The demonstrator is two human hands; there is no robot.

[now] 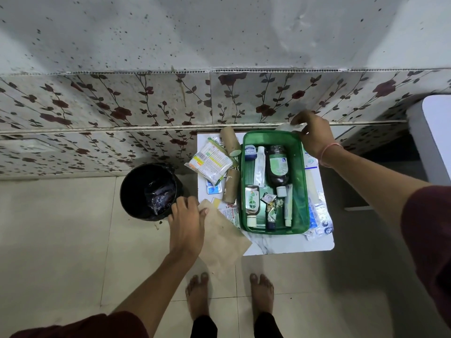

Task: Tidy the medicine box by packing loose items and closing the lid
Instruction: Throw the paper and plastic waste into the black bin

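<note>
A green medicine box (300, 189) stands open on a small white table (288, 246). Inside lie a dark bottle (277, 167), a small green bottle (251, 203), tubes and sachets. My left hand (186, 223) grips a brown paper bag (220, 242) at the table's near left corner. My right hand (313, 135) pinches a clear plastic packet (286, 126) just behind the box's far right corner. Loose medicine packs (210, 162) and cardboard rolls (230, 142) lie left of the box. Blister strips (321, 215) lie on its right. No lid is visible.
A black bin (148, 190) with a dark liner stands on the tiled floor left of the table. A flowered tiled wall (146, 106) rises right behind the table. A white piece of furniture (432, 132) is at the right. My bare feet (229, 293) are in front of the table.
</note>
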